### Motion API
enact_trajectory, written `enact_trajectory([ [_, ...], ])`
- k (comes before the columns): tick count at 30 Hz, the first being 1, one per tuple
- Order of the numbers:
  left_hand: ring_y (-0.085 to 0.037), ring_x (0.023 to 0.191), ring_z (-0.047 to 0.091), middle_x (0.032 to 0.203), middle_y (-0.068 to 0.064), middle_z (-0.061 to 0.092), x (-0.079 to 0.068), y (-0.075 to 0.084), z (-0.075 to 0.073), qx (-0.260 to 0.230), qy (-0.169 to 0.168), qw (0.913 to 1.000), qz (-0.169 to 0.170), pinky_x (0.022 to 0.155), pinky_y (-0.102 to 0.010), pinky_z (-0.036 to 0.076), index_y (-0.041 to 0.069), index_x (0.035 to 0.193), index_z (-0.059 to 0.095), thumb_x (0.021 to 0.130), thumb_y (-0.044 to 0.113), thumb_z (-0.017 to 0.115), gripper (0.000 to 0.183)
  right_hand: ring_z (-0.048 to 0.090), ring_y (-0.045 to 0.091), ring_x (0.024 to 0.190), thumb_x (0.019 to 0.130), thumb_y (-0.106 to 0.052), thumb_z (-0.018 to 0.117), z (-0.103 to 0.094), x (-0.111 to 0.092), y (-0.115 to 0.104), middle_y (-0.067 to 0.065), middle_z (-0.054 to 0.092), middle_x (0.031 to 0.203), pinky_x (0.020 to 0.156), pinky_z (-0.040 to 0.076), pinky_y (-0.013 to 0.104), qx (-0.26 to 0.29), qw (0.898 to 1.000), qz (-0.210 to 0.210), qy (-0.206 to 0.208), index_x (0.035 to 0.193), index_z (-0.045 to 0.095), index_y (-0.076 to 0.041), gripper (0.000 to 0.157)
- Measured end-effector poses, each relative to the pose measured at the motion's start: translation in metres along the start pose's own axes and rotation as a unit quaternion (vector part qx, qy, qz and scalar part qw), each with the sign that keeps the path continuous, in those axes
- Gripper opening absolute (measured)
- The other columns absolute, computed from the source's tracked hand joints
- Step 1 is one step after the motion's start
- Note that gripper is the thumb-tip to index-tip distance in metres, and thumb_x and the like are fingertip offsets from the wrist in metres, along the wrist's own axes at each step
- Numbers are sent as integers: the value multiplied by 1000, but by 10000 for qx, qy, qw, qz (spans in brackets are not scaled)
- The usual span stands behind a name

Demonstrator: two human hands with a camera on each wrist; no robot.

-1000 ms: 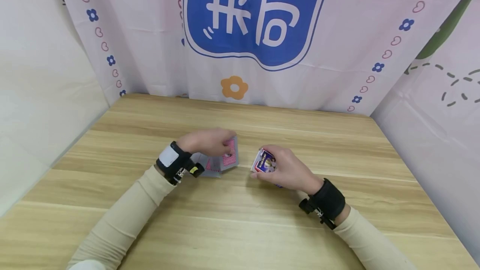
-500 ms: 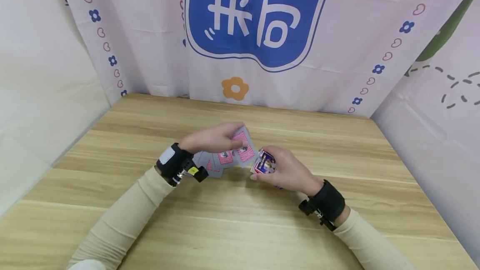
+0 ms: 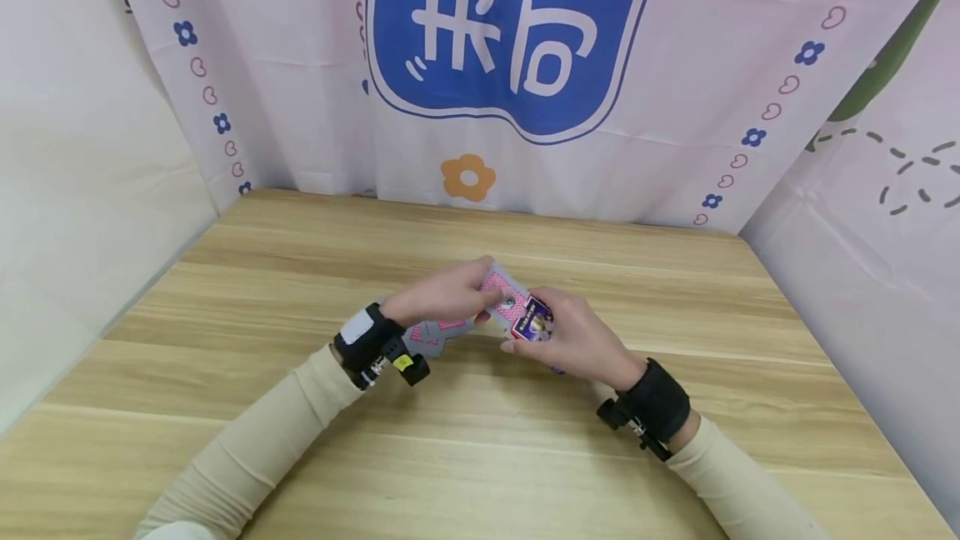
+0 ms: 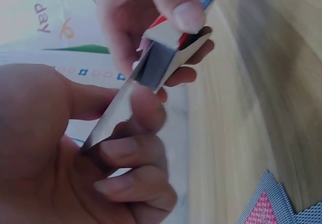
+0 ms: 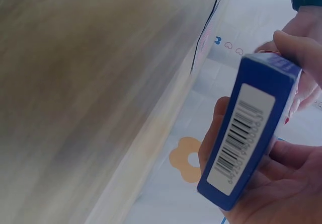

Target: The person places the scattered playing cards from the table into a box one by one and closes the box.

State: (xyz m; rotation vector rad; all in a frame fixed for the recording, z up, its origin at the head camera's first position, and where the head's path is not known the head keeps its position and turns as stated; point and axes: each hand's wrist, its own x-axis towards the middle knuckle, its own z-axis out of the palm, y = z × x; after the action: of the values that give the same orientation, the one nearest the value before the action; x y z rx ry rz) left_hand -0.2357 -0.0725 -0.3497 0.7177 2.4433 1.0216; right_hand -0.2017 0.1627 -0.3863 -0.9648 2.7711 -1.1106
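Near the middle of the table, my left hand pinches a playing card with a pink-patterned back. The card's far end reaches into the mouth of a blue, red and white card box, which my right hand grips from the side. In the left wrist view the card slants into the box's raised flap end, and grey contents show inside. A barcode marks the closed end of the box in the right wrist view. Several pink-backed cards lie fanned beneath my left hand, partly covered.
The wooden table stretches around both hands. Behind it hangs a white cloth with a blue emblem and an orange flower. Pale sheets stand along the sides.
My left hand has lifted a card off the fanned ones and carried it right, and its end now enters the box. My right hand and the box have stayed nearly still.
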Motion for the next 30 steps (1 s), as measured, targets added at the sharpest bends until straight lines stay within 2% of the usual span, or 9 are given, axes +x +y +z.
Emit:
enact_trajectory([
  [4,-13,65,46,77,1,60,-1,3,1,171,-416,9988,166,63,-27,36,10,117,51,113,27,45,18,63,8,68,86,-38,88,-1,0,-2,-2,69,92,55,54,25,-17,10000,-12,52,120,66,-15,46],
  [7,-17,71,51,83,-1,61,-2,4,-1,55,-647,9975,281,66,-27,39,12,120,54,114,26,42,19,63,9,69,86,-38,88,-1,0,-2,-2,69,92,55,54,25,-41,10000,-10,47,121,66,-15,46],
  [12,-28,85,55,91,-3,59,-5,3,-10,-431,-696,9965,177,71,-31,41,13,126,59,114,22,35,28,62,10,65,86,-39,88,-3,1,-2,-1,68,90,52,53,26,21,9999,139,55,117,66,-15,45],
  [14,-29,88,55,92,-4,59,-5,4,-12,-602,-701,9956,139,74,-32,42,12,125,61,114,20,33,31,62,10,65,85,-39,89,-3,1,-2,-1,68,89,52,53,26,30,9998,174,75,114,66,-15,44],
  [17,-23,82,54,89,-3,60,-4,4,-12,-619,-772,9950,138,72,-31,41,11,119,66,114,20,34,34,62,10,67,84,-40,89,-3,1,-2,-1,68,90,54,53,26,6,9998,146,108,114,66,-15,45],
  [21,-13,67,46,80,-1,60,-1,4,-6,-127,-849,9960,262,63,-26,37,6,100,71,113,24,40,38,62,8,72,84,-37,89,-3,0,-2,0,69,94,57,54,24,-2,9999,2,156,117,66,-14,46],
  [24,-11,63,43,74,2,58,2,3,1,79,-925,9949,391,61,-25,35,7,87,67,113,26,43,40,62,8,73,84,-35,90,-3,-1,-2,1,69,94,57,54,24,-54,9997,-149,167,116,66,-13,46],
  [27,-10,63,44,72,4,56,4,1,7,3,-1061,9933,466,62,-24,36,10,83,64,112,25,44,39,63,8,75,85,-34,89,-3,-1,-2,-1,69,95,59,55,23,-91,9997,-224,81,117,66,-14,44],
  [30,-13,66,47,75,2,58,5,-1,7,-196,-1169,9920,439,64,-27,39,7,86,64,114,29,41,42,64,8,76,86,-34,89,-3,-1,-3,-2,70,96,60,56,23,-78,9998,-207,-19,119,66,-13,45],
])
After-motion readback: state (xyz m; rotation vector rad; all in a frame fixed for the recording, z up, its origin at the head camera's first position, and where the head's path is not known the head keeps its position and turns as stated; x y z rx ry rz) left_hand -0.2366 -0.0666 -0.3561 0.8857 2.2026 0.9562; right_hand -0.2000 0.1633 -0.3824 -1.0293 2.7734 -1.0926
